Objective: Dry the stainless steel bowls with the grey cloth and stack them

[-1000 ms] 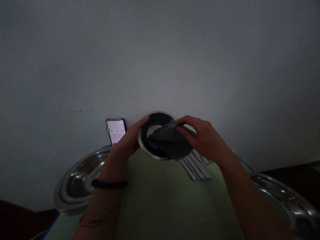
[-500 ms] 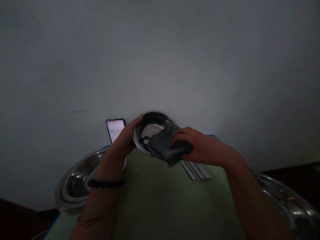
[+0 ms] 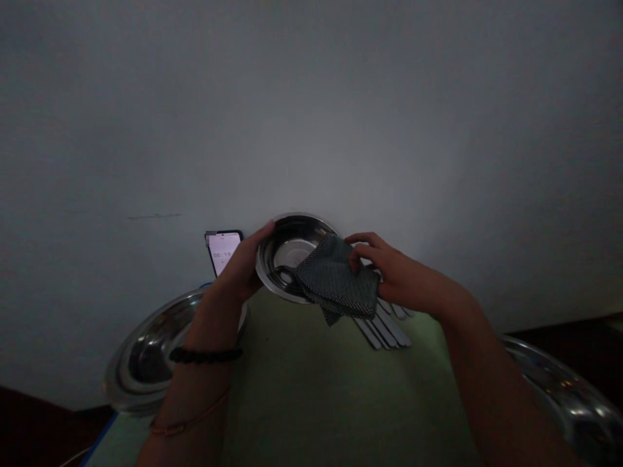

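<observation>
My left hand [image 3: 243,263] grips a round stainless steel bowl [image 3: 287,243] by its left side, thumb on the rim. The bowl is tilted, its inside facing me. A dark grey checked cloth [image 3: 335,275] lies over the bowl's right rim and hangs down outside it; a small loop at its corner rests inside the bowl. My right hand [image 3: 377,266] pinches the cloth's right side with bent fingers. Behind and below the cloth, several flat metal cutlery handles [image 3: 389,331] lie side by side on the green tabletop [image 3: 341,389].
At the left stands a large steel basin [image 3: 141,363], partly behind my left forearm. Another shiny steel basin [image 3: 569,389] is at the lower right. A phone [image 3: 224,250] showing a timer leans against the grey wall [image 3: 311,117].
My right hand has shifted slightly right and loosened from a bunched grip on the cloth. The cloth is spread flatter, and more cutlery handles show. The bowl has barely moved.
</observation>
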A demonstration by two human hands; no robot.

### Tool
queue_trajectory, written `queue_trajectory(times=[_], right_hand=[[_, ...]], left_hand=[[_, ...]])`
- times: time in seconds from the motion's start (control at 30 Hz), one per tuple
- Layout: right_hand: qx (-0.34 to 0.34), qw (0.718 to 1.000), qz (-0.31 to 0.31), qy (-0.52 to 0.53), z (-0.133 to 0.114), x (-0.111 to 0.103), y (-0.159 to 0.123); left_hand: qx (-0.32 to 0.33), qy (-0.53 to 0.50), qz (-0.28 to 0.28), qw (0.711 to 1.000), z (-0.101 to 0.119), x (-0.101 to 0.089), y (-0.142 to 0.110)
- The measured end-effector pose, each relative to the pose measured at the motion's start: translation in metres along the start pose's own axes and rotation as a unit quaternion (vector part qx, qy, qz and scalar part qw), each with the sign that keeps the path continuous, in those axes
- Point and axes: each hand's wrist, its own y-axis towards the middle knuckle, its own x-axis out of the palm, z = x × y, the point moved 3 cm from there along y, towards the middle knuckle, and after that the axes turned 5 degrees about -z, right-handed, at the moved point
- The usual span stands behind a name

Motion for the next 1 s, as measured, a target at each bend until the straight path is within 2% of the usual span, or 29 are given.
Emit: queue_trajectory(times=[0.03,0.1,0.2,0.3,0.33,0.4,0.47,0.53,0.67,0.73,0.77,0.83,0.9,0.93,1.0], right_hand=[[-0.002,1.000,0.001,0.010,0.001,0.000,0.001],[-0.011,0.999,0.049,0.009,-0.002,-0.003,0.005],[-0.014,0.982,0.186,-0.010,-0.014,-0.011,0.009],[0.068,0.946,0.316,0.022,-0.021,-0.014,0.009],[0.110,0.937,0.326,0.052,-0.021,-0.012,0.010],[0.181,0.930,0.293,0.130,-0.018,-0.004,0.013],[0.206,0.922,0.244,0.217,-0.013,0.005,0.018],[0.208,0.901,0.237,0.297,-0.006,0.009,0.020],[0.228,0.840,0.282,0.403,0.018,0.009,0.018],[0.227,0.814,0.338,0.414,0.030,0.006,0.015],[0.218,0.809,0.370,0.401,0.034,0.003,0.013],[0.186,0.824,0.420,0.332,0.037,-0.003,0.010],[0.133,0.869,0.412,0.240,0.031,-0.008,0.009],[0.099,0.900,0.373,0.200,0.025,-0.009,0.010],[0.020,0.957,0.254,0.135,0.011,-0.008,0.012]], left_hand=[[0.000,-0.003,0.001,1.000,0.000,0.000,0.000],[0.001,-0.011,0.005,1.000,0.001,-0.001,-0.001],[0.000,-0.013,0.008,1.000,0.002,-0.001,-0.002],[-0.007,-0.001,-0.012,1.000,0.000,0.000,-0.001],[-0.012,0.008,-0.029,0.999,-0.002,0.002,0.000],[-0.034,0.035,-0.071,0.996,-0.007,0.005,0.000],[-0.061,0.061,-0.105,0.991,-0.013,0.008,-0.001],[-0.078,0.075,-0.118,0.987,-0.016,0.009,-0.002],[-0.071,0.056,-0.083,0.992,-0.014,0.005,-0.002],[-0.058,0.033,-0.047,0.997,-0.010,0.002,-0.001],[-0.051,0.023,-0.031,0.998,-0.009,0.000,0.000],[-0.043,0.009,-0.010,0.999,-0.008,-0.002,0.002],[-0.046,0.001,-0.004,0.999,-0.008,-0.004,0.003],[-0.051,-0.003,-0.003,0.999,-0.009,-0.005,0.003],[-0.064,-0.009,-0.004,0.998,-0.011,-0.005,0.003]])
